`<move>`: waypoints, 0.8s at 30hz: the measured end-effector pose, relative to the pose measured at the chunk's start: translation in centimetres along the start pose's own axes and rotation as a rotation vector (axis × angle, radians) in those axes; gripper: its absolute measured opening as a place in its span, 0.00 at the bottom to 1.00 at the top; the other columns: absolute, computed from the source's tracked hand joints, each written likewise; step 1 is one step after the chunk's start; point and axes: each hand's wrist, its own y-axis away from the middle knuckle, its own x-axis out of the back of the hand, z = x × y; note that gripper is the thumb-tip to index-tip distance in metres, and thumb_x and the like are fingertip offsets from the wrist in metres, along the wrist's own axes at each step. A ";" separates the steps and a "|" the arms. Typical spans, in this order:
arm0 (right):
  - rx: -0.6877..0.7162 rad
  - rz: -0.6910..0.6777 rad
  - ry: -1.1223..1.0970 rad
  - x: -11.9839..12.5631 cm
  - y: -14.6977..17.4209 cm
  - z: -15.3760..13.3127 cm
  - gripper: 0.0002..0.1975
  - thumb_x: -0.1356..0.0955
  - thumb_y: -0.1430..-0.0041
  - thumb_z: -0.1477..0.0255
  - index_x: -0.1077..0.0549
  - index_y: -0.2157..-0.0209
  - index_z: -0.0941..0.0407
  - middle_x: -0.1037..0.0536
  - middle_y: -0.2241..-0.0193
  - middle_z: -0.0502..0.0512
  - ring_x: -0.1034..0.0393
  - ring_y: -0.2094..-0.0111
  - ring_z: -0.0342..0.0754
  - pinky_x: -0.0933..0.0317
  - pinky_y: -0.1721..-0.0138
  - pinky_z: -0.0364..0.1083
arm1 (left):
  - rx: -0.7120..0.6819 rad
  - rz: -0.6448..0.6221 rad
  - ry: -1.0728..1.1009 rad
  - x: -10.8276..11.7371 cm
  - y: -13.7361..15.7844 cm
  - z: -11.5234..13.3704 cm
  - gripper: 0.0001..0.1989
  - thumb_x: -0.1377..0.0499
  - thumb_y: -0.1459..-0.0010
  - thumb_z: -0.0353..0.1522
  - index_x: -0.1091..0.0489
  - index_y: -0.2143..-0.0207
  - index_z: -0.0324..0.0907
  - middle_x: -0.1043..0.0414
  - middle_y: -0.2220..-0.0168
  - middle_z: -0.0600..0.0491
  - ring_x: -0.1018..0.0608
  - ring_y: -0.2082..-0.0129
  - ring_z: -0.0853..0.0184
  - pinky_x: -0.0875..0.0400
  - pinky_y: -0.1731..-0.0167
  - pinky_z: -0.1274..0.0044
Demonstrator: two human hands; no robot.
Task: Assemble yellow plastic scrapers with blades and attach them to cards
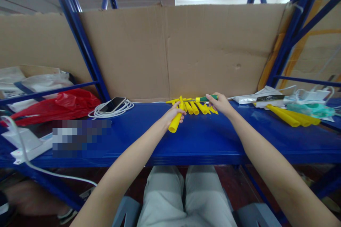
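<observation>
My left hand (176,112) is wrapped round a yellow plastic tube (174,124), whose open round end points toward me. Its far end carries a small yellow crosspiece. In my right hand (216,103) is a screwdriver (204,98) with a green and yellow handle, held level and pointing left. The screwdriver's tip is at the far end of the tube, but I cannot make out exactly what it touches. Behind and to the right of the held tube, several more yellow tubes (195,109) lie in a row on the blue table (202,138).
More yellow tubes (290,116) lie at the right by plastic packets (269,97). At the left are a phone (114,104) on a coiled white cable (129,105), a red plastic bag (66,104) and a white power strip (34,149). A cardboard wall (165,53) stands behind.
</observation>
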 end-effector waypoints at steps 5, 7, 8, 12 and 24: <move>0.046 -0.027 -0.123 -0.1 0.2 0.0 0.20 0.30 0.53 0.57 0.43 0.68 0.53 0.39 0.87 0.40 0.44 0.88 0.38 0.50 0.86 0.38 | 0.007 -0.018 -0.005 0.1 -0.1 0.0 0.40 0.50 0.51 0.19 0.61 0.39 0.50 0.38 0.76 0.58 0.37 0.87 0.77 0.44 0.87 0.85; 0.055 -0.029 -0.116 0.0 0.4 -0.3 0.20 0.30 0.53 0.57 0.43 0.69 0.53 0.38 0.87 0.41 0.44 0.87 0.38 0.50 0.86 0.39 | 0.006 -0.010 -0.005 0.1 -0.1 0.0 0.40 0.50 0.51 0.19 0.62 0.39 0.50 0.38 0.76 0.58 0.37 0.88 0.77 0.44 0.87 0.85; 0.052 -0.012 -0.101 0.0 0.4 -0.4 0.20 0.31 0.52 0.56 0.43 0.70 0.53 0.37 0.87 0.42 0.44 0.87 0.38 0.50 0.86 0.39 | 0.003 -0.004 -0.007 0.1 -0.1 0.0 0.40 0.51 0.51 0.19 0.62 0.39 0.50 0.38 0.76 0.58 0.38 0.88 0.77 0.44 0.87 0.85; 0.027 0.038 -0.020 0.0 0.5 -0.8 0.20 0.33 0.49 0.54 0.43 0.75 0.54 0.35 0.86 0.46 0.45 0.88 0.38 0.50 0.87 0.40 | -0.012 -0.011 -0.016 0.2 -0.2 -0.1 0.40 0.50 0.51 0.19 0.61 0.38 0.49 0.39 0.77 0.59 0.37 0.87 0.76 0.44 0.87 0.84; 0.034 -0.028 -0.082 -0.1 0.4 -0.5 0.22 0.31 0.53 0.53 0.42 0.70 0.54 0.35 0.87 0.43 0.43 0.88 0.38 0.49 0.87 0.39 | -0.017 0.035 0.019 0.0 -0.3 -0.1 0.41 0.49 0.51 0.20 0.60 0.38 0.50 0.40 0.79 0.60 0.38 0.88 0.77 0.45 0.87 0.85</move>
